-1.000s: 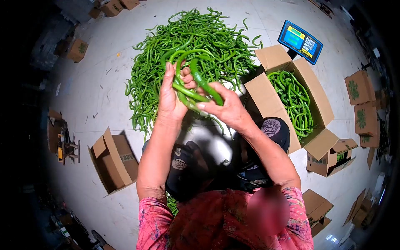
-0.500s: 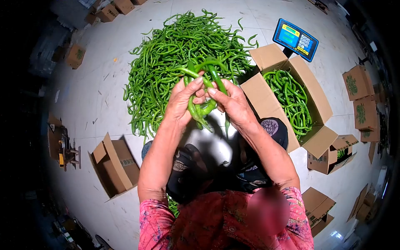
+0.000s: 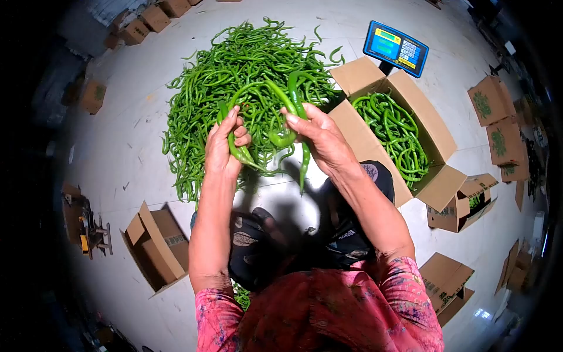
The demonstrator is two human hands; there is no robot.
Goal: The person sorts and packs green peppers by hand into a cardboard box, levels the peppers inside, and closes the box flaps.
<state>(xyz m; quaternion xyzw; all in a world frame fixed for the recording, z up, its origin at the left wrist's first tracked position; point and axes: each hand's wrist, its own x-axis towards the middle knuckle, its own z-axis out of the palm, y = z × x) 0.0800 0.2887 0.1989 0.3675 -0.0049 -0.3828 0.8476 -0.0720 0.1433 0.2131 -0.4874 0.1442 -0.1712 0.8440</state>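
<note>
My left hand (image 3: 226, 141) is closed around a few long green chili peppers, their tips poking out below the fingers. My right hand (image 3: 316, 136) grips more green chili peppers (image 3: 304, 158) between thumb and fingers; one hangs straight down and another curls beside it. A long curved pepper arches across the gap between both hands. Just beyond lies a big heap of green chili peppers (image 3: 252, 64) on the floor. To the right stands an open cardboard box (image 3: 366, 138) with many peppers inside.
A scale display (image 3: 396, 48) stands behind the filled box. An open cardboard box (image 3: 155, 246) sits at the left, a smaller one (image 3: 460, 205) at the right. More cartons (image 3: 495, 100) stand along the right side, others (image 3: 146, 23) at the far left.
My hands have moved apart, the left one going left, and the bunched peppers are now split between them. The view has shifted slightly.
</note>
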